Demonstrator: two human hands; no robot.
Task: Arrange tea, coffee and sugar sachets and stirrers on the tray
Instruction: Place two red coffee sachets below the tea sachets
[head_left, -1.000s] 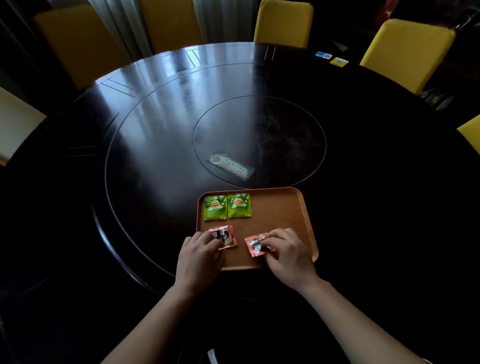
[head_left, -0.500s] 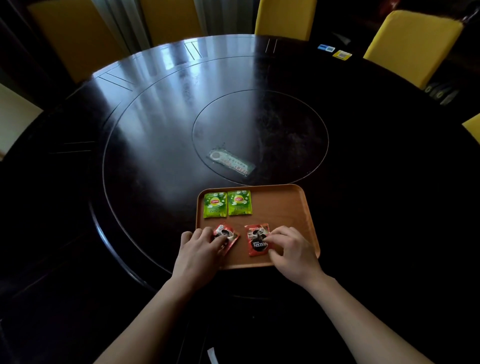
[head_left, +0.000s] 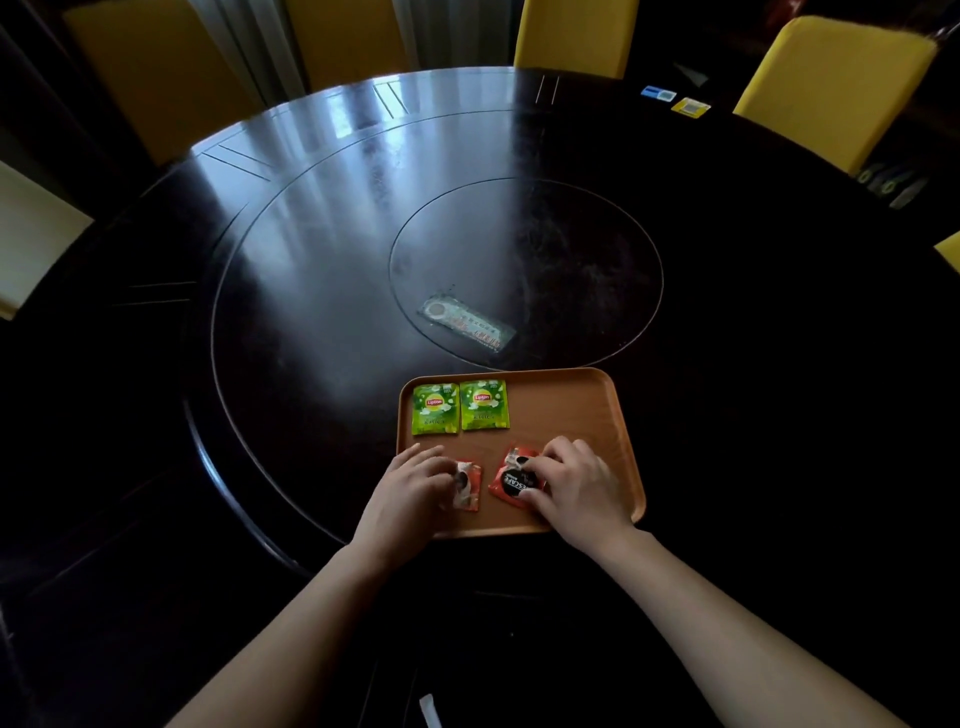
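A wooden tray (head_left: 576, 410) lies on the dark round table near its front edge. Two green tea sachets (head_left: 435, 409) (head_left: 483, 405) sit side by side in the tray's far left corner. Below them lie two red coffee sachets. My left hand (head_left: 410, 488) pinches the left coffee sachet (head_left: 466, 486) at its left edge. My right hand (head_left: 574, 483) presses fingertips on the right coffee sachet (head_left: 511, 480), which lies tilted. A clear wrapped packet (head_left: 467, 327) rests on the table beyond the tray.
The round table (head_left: 311, 270) has an inset turntable ring. Yellow chairs (head_left: 826, 83) stand around the far side. Small blue and yellow cards (head_left: 675, 101) lie at the table's far right edge. A white strip (head_left: 430, 712) shows at the bottom.
Both hands have turned and shifted their coffee sachets on the tray; the right sachet now lies more upright with its black label showing. The tea sachets have not moved.
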